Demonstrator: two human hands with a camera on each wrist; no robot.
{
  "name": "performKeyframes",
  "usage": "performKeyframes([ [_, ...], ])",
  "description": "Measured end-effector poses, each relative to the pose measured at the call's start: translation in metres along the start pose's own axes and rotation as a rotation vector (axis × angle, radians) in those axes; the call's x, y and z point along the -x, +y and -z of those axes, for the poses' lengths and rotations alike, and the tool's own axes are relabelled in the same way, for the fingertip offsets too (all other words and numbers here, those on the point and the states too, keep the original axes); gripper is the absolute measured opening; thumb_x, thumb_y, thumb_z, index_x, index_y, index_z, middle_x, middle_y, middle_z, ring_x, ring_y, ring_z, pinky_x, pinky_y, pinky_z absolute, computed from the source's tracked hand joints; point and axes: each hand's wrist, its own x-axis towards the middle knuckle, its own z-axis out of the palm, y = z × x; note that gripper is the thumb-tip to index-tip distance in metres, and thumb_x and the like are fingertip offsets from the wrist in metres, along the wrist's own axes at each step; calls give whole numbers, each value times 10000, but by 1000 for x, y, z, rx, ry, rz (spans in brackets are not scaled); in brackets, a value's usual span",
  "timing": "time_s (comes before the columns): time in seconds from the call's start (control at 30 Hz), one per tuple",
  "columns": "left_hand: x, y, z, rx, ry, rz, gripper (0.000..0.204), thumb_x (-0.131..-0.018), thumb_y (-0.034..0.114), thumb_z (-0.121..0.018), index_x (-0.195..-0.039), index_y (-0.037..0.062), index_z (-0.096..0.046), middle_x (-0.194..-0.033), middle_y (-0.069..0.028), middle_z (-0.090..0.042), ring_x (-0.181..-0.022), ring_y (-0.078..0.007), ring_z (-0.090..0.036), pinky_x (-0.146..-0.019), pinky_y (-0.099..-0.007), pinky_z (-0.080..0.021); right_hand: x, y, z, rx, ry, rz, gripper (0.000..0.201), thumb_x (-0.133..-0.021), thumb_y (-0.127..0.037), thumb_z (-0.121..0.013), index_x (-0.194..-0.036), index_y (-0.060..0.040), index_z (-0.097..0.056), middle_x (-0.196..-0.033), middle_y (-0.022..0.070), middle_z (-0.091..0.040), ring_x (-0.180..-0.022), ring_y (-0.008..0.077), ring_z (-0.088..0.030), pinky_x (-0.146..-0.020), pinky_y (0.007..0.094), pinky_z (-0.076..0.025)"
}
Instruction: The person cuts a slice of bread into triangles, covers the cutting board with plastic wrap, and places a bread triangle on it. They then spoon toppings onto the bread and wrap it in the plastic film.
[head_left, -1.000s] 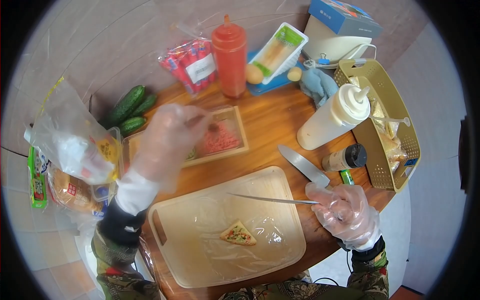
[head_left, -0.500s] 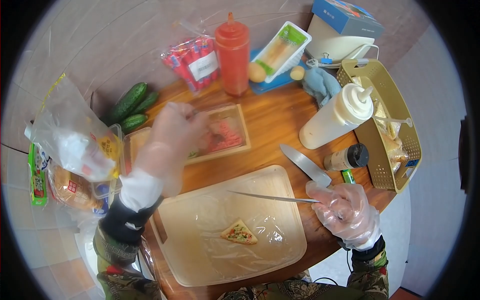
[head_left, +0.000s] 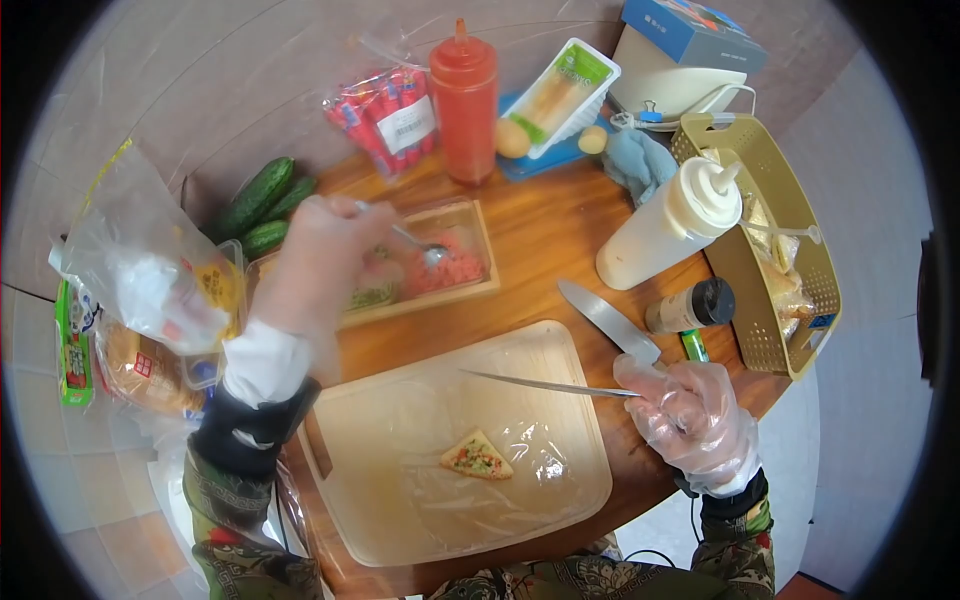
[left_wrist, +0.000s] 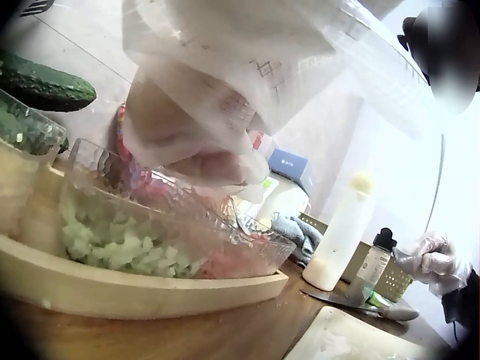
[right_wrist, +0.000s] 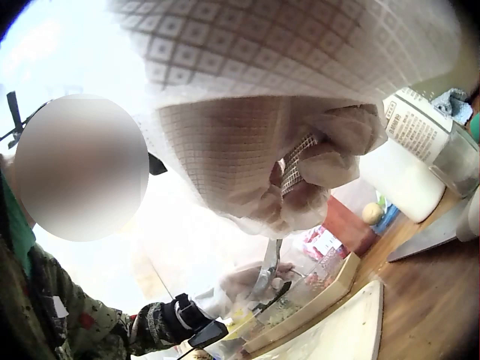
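My gloved left hand (head_left: 325, 250) pinches the handle of a metal spoon (head_left: 434, 256), its bowl at the pink diced food (head_left: 463, 270). That food sits in a clear container in a wooden tray (head_left: 487, 235), beside pale green diced vegetable (left_wrist: 131, 247). My gloved right hand (head_left: 697, 418) grips a knife (head_left: 545, 385) by its textured handle; the blade points left above the cutting board (head_left: 380, 500). A triangular piece of bread (head_left: 477, 457), topped with red and green bits, lies on clear film on the board.
A second knife (head_left: 608, 320) lies right of the board. Nearby stand a white squeeze bottle (head_left: 650, 235), a dark-capped jar (head_left: 690, 306) and a basket (head_left: 825, 290). Behind the tray are a red squeeze bottle (head_left: 465, 115), packaged sausages (head_left: 385, 120) and cucumbers (head_left: 255, 200).
My left hand has drawn back a little to the left and up, and the spoon's bowl now shows clearly at the pink food. My right hand stays nearly still with the knife.
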Motion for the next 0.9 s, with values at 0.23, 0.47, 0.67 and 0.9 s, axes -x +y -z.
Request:
performKeyframes([
  [0.23, 10, 4, 9, 40, -41, -26, 136, -930, 183, -663, -866, 62, -665, -804, -41, -710, -584, -80, -565, -537, -254, -422, -5, -7, 8, -66, 55, 95, 164, -860, -27, -682, -954, -58, -551, -1049, 150, -733, -598, 283, -590, -525, 391, -477],
  [0.47, 62, 19, 1, 45, -22, 75, 180, -934, 208, -678, -849, 49, -677, -810, -28, -682, -607, -82, -582, -577, -237, -439, 28, -16, 13, 71, 110, 139, 366, -799, 48, -756, -1058, -116, -557, -1110, 70, -737, -946, 234, -537, -724, 352, -501],
  [0.67, 98, -9, -6, -142, -148, 92, 225, -917, 231, -684, -863, 13, -699, -768, -33, -685, -591, -79, -571, -566, -237, -436, 29, -34, 23, 94, 15, 110, 340, -822, 50, -726, -1045, -93, -513, -1099, 107, -739, -798, 253, -611, -686, 369, -513],
  [0.9, 113, -28, -14, -137, -235, 144, 267, -912, 252, -684, -813, 4, -692, -767, -23, -688, -605, -69, -584, -562, -232, -441, 42, -38, 10, -287, -54, -18, 206, -822, 28, -692, -984, -43, -587, -1064, 182, -739, -683, 323, -646, -607, 389, -524],
])
